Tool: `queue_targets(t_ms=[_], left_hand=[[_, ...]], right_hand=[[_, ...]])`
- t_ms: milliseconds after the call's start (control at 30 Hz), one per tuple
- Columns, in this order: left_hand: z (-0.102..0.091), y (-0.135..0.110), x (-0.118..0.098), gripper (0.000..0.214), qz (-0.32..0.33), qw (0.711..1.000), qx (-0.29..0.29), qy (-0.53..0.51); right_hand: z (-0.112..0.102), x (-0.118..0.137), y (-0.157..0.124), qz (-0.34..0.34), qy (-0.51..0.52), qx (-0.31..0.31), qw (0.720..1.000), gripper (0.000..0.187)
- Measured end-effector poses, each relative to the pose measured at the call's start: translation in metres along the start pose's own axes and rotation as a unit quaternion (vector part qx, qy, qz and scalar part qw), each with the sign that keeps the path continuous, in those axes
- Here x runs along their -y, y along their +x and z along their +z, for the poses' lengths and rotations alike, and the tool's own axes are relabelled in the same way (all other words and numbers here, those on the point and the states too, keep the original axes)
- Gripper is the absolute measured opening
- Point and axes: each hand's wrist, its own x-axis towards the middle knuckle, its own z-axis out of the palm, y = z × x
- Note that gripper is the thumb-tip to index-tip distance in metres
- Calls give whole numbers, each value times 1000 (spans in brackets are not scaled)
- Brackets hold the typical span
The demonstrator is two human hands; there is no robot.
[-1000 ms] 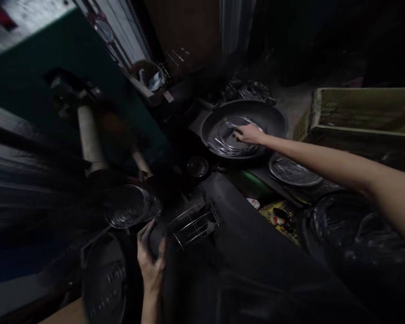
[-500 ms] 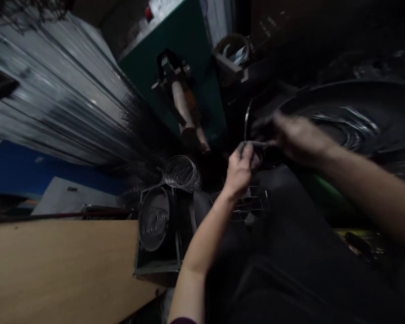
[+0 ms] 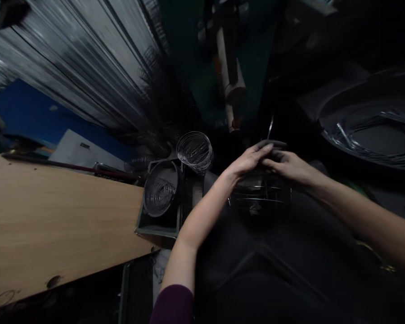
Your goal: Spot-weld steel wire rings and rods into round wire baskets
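A thin, shiny metal wire (image 3: 271,127) stands up from where my two hands meet in the middle of the view. My left hand (image 3: 251,158) is closed round the lower part of this wire, its darkened fingers pointing right. Against it, from the right, comes my right hand (image 3: 286,165), fingers curled and thumb toward the left hand; what it pinches is hidden. Below both hands is a wire rack (image 3: 256,199) of thin metal rods. Dim light and blur hide the fingertips.
Left of my hands are a coil of thin wire (image 3: 195,150) and a dark round bowl (image 3: 162,189) holding wire rings. A wooden board (image 3: 64,216) spans the lower left. A machine with a cylindrical arm (image 3: 230,76) is ahead; a large round tub (image 3: 327,130) with wire hoops stands right.
My right hand has moved in to meet the left; before, they were apart with a thin piece stretched between them. The view has swung, so the machine sits higher and further right.
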Motion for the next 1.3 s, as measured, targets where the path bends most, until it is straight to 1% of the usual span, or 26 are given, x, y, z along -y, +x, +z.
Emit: queue_targets(t_ms=[33,100,133,167,233,267,300,333,367,400,467,533,600,667,733,833,933,1033,1167,1300], left_hand=[[-3,-9,1,30,6,1000,-9,28],[-8,-33,5,41,39,988,-59,137],[-10,-46,10,49,61,971,-84,215],[-12,-59,18,60,79,945,-101,300],[-16,-80,39,83,88,882,-103,452],[-18,-86,52,87,83,855,-104,502],[-20,-89,64,86,81,834,-109,534],[-23,-90,75,81,89,822,-120,549],[-26,-88,84,77,108,816,-135,551],[-29,-84,89,75,139,814,-147,544],[-36,-73,87,77,217,815,-162,512],[-44,-61,74,79,286,815,-165,476],[-49,-50,57,80,317,817,-171,450],[-53,-40,44,78,318,820,-185,438],[-57,-33,36,79,309,825,-195,430],[-62,-24,34,81,311,829,-201,419],[-66,-20,33,77,326,824,-208,414],[-71,-17,28,73,331,826,-209,405],[-77,-12,22,74,331,834,-212,388],[-82,-6,20,73,345,828,-210,388]], right_hand=[[-1,2,4,-1,12,-12,1000,25],[-3,5,11,2,40,-12,999,10],[-5,6,14,5,46,-8,999,5],[-6,7,16,12,50,-5,999,5],[-8,8,21,40,53,-4,998,10],[-8,7,23,56,53,-6,997,12],[-7,6,26,69,55,-9,996,14],[-6,6,28,76,58,-12,995,14],[-5,5,31,76,61,-15,995,13],[-4,6,33,68,64,-17,996,11],[-2,12,39,34,68,-24,997,11],[-2,24,46,4,69,-33,997,19],[-2,38,54,-17,74,-37,996,30],[-2,51,62,-33,81,-40,995,36],[-1,59,69,-47,86,-43,994,36],[1,62,80,-52,72,-29,996,33],[4,62,89,-51,49,-18,997,30],[8,64,95,-33,53,-30,998,27],[12,72,101,0,81,-47,996,31],[14,78,105,19,77,-54,995,30]])
